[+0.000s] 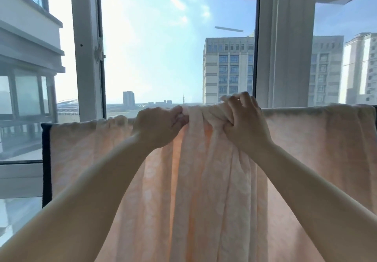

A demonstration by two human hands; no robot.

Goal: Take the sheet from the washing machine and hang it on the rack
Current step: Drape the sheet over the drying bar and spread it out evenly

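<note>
A pale peach patterned sheet point(204, 180) hangs over the top bar of a dark drying rack point(46, 159), spread flat at both sides and bunched into folds in the middle. My left hand point(159, 127) pinches the bunched fabric at the bar from the left. On the other side of the same folds, my right hand point(244, 123) grips the top of the bunch. The bar itself is hidden under the cloth; only the rack's dark left upright and a dark bit at the far right point(375, 117) show.
A large window with white frames point(87, 57) stands just behind the rack, with high-rise buildings and sky outside. A white sill ledge point(20, 180) runs at the left behind the rack's upright.
</note>
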